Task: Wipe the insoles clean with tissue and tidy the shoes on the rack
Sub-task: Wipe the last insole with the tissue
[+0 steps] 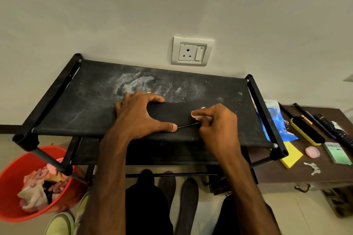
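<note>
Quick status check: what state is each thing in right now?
left hand: spread, pressing the insole
right hand: gripping a tissue on the insole
insole: flat on the rack top
rack top: dusty, white smears
red bin: part-filled with crumpled tissues

Black rack [80, 105] dusted white, red bucket [13, 187], yellow pad [292, 155], pink tissue [196, 115].
</note>
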`<state>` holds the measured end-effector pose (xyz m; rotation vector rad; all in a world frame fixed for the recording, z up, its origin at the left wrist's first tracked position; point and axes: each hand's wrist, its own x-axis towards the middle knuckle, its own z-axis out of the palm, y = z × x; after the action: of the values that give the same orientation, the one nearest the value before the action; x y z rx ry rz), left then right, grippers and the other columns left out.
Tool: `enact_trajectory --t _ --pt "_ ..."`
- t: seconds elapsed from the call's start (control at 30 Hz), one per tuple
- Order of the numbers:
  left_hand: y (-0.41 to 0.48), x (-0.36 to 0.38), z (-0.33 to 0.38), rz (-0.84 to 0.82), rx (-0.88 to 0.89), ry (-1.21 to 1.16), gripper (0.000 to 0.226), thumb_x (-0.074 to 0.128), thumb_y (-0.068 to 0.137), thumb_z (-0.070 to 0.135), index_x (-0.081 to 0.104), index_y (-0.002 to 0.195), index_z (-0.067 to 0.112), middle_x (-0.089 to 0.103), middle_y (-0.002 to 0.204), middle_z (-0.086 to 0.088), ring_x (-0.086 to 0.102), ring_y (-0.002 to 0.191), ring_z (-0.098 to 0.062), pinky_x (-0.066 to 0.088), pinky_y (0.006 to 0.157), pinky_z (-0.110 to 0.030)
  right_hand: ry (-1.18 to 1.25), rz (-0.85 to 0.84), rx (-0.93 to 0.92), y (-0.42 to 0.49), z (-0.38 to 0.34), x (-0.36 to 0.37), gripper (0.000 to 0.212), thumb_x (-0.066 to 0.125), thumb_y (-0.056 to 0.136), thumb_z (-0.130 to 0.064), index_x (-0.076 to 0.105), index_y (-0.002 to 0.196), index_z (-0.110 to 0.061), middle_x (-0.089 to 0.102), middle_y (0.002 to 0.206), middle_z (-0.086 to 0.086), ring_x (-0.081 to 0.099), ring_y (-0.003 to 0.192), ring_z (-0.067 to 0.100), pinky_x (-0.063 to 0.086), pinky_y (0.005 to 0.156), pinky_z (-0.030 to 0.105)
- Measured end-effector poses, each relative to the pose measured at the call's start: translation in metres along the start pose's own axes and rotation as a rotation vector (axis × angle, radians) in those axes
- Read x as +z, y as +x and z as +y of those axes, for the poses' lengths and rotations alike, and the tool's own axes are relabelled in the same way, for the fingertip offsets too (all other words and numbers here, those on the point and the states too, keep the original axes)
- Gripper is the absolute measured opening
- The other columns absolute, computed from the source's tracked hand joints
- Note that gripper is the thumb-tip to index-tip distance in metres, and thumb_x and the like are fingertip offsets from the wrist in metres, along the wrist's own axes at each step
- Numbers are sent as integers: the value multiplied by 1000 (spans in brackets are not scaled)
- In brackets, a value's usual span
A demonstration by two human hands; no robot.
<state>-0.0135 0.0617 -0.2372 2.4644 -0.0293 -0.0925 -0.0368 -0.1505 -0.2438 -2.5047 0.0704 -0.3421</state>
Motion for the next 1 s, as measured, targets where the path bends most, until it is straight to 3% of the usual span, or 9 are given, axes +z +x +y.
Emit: enact_trajectory --t 0.03,0.23,0.4,0.53,0.6,0.73,0.83,0.9,1.0 --pt "0 0 -1 1 3 -4 87 85 49 74 60 126 45 51 132 14 35 130 -15 21 108 -43 16 33 34 3 5 -3 34 64 87 5 82 99 -23 71 100 -6 65 90 2 42 82 0" --pt "-1 1 -3 7 16 8 89 84 47 76 59 127 45 50 135 15 35 130 -15 20 104 -39 -36 145 174 9 22 -17 26 68 89 -3 82 102 -21 76 104 2 72 98 22 47 86 19" --pt "-1 1 -3 6 14 19 89 85 48 74 59 128 45 49 137 13 34 131 -16 21 109 -42 -133 93 54 -16 -1 -5 29 67 90 -1 79 110 -18 68 105 7 68 92 23 46 82 22" --pt "-4 -1 -3 12 23 20 88 84 49 75 59 128 45 49 139 14 33 132 -16 21 111 -43 -117 1 -124 -29 -23 5 30 66 89 4 79 107 -16 62 97 5 63 82 18 56 76 29" --pt "-5 -2 -2 -7 31 35 89 82 51 77 57 130 45 47 140 13 32 133 -16 21 112 -45 -89 -18 -154 -24 -22 6 30 66 89 4 80 105 -18 63 95 2 63 81 14 54 75 23" --pt "-13 -16 -6 -28 18 109 97 80 58 75 48 142 38 40 147 6 28 136 -19 25 115 -42 -19 20 -29 -7 -6 -5 33 65 88 4 82 101 -21 74 101 -1 68 94 7 37 80 -5" --pt "-25 -33 -26 26 -53 104 98 83 57 71 52 140 31 48 142 2 38 132 -21 34 114 -39 -7 28 17 -2 -2 -8 32 65 88 7 82 101 -18 76 103 0 65 91 1 34 77 -10" --pt "-29 -37 -38 46 -63 16 95 85 53 70 59 135 29 60 132 3 51 122 -20 43 109 -43 -49 4 6 -3 -3 -3 32 65 88 5 81 104 -19 74 106 1 69 96 8 42 85 -1" --pt "-29 -34 -40 43 -55 -32 100 87 56 66 54 142 29 61 130 1 54 119 -22 46 106 -46 -83 -39 -82 -12 -20 8 35 64 85 6 81 104 -18 70 100 5 70 91 20 59 88 31"
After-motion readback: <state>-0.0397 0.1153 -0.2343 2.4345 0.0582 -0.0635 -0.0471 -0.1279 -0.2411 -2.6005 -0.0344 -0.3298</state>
